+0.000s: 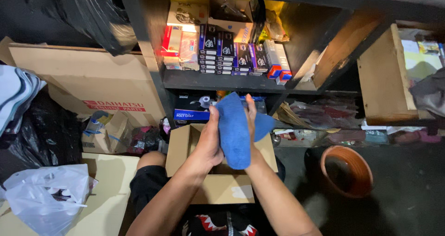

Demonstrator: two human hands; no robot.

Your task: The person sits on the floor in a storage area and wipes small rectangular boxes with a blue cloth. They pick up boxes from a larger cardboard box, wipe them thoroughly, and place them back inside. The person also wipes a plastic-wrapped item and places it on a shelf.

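A blue cloth (pixel 234 129) is held between both hands above an open cardboard box (pixel 178 150) that rests on my lap. My left hand (pixel 209 138) grips the cloth's left side. My right hand (pixel 251 118) is behind the cloth, palm pressed against it with fingers pointing up; most of it is hidden by the fabric. What the cloth wraps, if anything, cannot be seen.
A black shelf unit (pixel 222 81) ahead holds several small boxed parts (pixel 227 50). A large flat carton (pixel 92 78) leans at left, with a white plastic bag (pixel 46 194) and black bags nearby. A brown bowl (pixel 346 170) sits on the dark floor at right.
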